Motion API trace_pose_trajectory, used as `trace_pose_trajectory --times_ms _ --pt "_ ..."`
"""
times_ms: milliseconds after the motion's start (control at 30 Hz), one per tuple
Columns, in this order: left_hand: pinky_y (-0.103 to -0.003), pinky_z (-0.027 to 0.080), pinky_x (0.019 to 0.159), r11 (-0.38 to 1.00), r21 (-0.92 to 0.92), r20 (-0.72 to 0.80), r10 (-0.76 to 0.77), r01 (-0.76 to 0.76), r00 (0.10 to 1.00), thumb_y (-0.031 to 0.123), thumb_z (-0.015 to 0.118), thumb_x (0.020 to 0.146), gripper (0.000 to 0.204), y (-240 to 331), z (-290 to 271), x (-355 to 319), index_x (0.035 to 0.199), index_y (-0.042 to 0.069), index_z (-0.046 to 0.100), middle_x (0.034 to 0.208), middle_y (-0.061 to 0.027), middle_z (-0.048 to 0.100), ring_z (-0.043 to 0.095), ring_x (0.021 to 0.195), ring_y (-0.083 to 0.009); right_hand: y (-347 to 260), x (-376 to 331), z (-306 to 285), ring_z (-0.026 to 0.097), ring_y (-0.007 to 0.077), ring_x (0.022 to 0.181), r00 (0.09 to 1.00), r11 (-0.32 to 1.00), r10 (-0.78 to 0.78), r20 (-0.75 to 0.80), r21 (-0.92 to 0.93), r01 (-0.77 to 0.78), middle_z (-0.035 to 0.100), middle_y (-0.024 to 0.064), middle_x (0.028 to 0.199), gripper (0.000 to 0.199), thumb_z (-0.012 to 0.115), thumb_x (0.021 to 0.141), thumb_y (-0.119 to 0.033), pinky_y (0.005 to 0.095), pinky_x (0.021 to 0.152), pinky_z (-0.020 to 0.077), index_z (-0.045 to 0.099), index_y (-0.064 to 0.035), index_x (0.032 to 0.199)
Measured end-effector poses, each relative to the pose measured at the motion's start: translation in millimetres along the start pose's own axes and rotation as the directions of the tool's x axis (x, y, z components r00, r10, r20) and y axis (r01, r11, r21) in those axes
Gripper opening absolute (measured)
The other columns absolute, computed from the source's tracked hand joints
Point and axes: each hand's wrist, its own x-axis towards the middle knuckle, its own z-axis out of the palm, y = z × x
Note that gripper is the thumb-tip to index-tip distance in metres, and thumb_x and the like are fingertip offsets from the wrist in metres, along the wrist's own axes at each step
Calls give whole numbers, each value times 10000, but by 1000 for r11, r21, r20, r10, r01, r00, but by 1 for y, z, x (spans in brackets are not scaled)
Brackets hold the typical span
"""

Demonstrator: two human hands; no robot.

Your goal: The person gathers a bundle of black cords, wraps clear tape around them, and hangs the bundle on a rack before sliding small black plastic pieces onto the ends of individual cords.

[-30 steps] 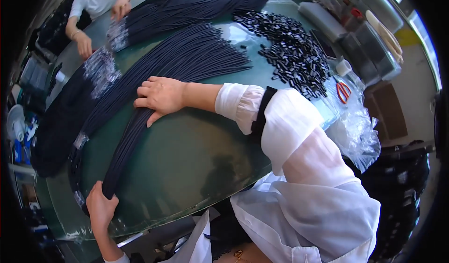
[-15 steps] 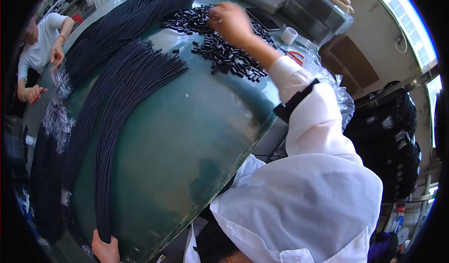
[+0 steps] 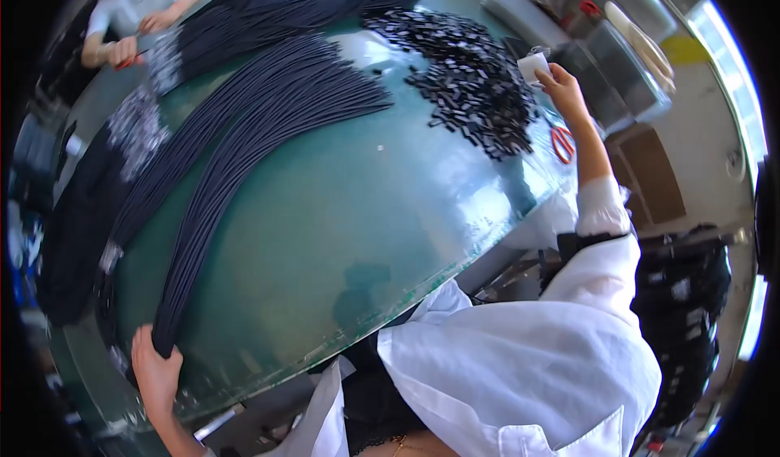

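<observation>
Nearest, at the lower left, the left hand (image 3: 157, 369) was closed around the gathered end of a bundle of dark cords (image 3: 213, 189), just above the near edge of the green table (image 3: 309, 238). From that grip the bundle curved up and to the right across the tabletop, its far ends fanned out loose near the middle. Just to its left lay a second cord bundle (image 3: 175, 144), bound toward its near end with a clear wrap (image 3: 111, 255), and beyond that, at the table's left side, a thicker dark bundle (image 3: 85, 213) had crinkled clear film over its upper end.

Farther off on the right, orange-handled scissors (image 3: 562, 144) lay below the outstretched right hand (image 3: 562, 91), which held a small white roll (image 3: 532, 67) between thumb and fingers; whether the roll touched the table, I could not tell. Beside it, to the left, spread a heap of short black tubes (image 3: 479, 83). Clear plastic boxes (image 3: 613, 75) stood behind the right hand.

At the far left a co-worker (image 3: 142, 2) in white held a red-handled tool near the film-wrapped end of another long dark bundle (image 3: 260, 30)
</observation>
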Motion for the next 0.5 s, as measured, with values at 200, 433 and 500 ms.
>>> trace_pose_trajectory --times_ms 200,433,500 --pt "-338 386 940 831 -412 -287 271 -374 919 132 689 748 451 45 -6 9 1174 41 574 1161 -139 543 515 1090 -261 -176 -98 133 559 117 968 721 734 -409 559 671 -104 611 47 1043 305 576 906 -215 278 906 435 563 -14 1134" --pt "-211 438 635 519 -772 -312 196 -368 930 138 657 839 181 93 -6 1 982 28 651 842 -27 568 532 706 -72 -294 -209 231 553 100 938 155 718 -637 756 654 -237 609 19 973 235 600 892 -152 254 863 440 580 -8 1077" --pt "-210 435 624 456 -810 -333 159 -368 929 143 662 835 176 81 6 4 965 24 647 823 -26 570 523 693 -67 -309 -228 247 551 92 925 66 720 -647 760 637 -277 607 12 950 216 604 891 -132 241 845 442 584 -5 1064"
